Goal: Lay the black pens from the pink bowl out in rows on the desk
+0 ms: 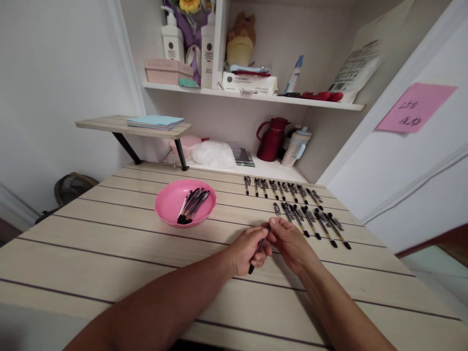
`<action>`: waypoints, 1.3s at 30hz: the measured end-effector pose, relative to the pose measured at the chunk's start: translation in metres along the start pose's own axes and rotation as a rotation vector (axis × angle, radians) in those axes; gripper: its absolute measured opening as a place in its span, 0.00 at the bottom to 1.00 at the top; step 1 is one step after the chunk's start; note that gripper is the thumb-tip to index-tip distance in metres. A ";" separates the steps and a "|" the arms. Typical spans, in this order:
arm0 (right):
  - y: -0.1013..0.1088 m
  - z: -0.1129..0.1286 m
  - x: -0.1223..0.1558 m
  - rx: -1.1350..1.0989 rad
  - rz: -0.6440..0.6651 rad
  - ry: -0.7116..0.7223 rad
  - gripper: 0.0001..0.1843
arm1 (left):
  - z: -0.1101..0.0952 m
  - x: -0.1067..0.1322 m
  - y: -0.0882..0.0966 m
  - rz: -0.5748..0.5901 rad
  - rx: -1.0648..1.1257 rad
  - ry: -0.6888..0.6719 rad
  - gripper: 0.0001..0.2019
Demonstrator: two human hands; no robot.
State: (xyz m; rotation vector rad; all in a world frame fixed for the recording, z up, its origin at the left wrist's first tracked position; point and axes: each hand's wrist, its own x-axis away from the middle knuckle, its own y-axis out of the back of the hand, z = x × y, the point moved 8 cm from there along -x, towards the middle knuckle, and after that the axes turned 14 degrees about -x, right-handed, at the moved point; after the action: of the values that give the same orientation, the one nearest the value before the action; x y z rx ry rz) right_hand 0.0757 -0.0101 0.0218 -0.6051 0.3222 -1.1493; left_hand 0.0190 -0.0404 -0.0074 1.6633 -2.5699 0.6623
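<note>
My left hand [245, 252] is closed around a dark pen [261, 245], whose black end pokes out below the fingers. The thumb and fingers of my right hand [290, 246] pinch the upper end of the same pen; whether they grip a cap or the barrel is hidden. Beyond my hands, several black pens [309, 222] lie in a front row, with small dark caps beside some of them. A single cap [277, 209] is at that row's left end. Behind it runs a second row of pens [281, 190]. The pink bowl [166, 202] to the left holds more pens [195, 204].
All this lies on a slatted wooden table [175, 297]. A small raised shelf [109, 124] with blue paper [155, 122] stands at the back left. At the back are a red jug [272, 139], a pale tumbler [295, 146] and a white plastic bag [214, 153].
</note>
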 end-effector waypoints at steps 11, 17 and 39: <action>0.032 0.041 -0.013 -0.105 -0.214 0.233 0.14 | 0.002 -0.002 -0.001 0.054 0.004 -0.012 0.12; 0.083 0.076 -0.018 0.443 -0.488 0.383 0.12 | 0.001 -0.001 -0.001 0.038 0.014 -0.002 0.12; 0.065 0.056 -0.043 2.022 -0.414 0.066 0.15 | 0.003 -0.002 -0.001 0.049 0.028 0.003 0.12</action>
State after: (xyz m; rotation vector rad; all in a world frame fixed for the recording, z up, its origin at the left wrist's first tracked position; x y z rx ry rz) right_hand 0.1380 0.0626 0.0251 1.1979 -0.9450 -1.2855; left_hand 0.0215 -0.0398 -0.0106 1.6105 -2.6193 0.7065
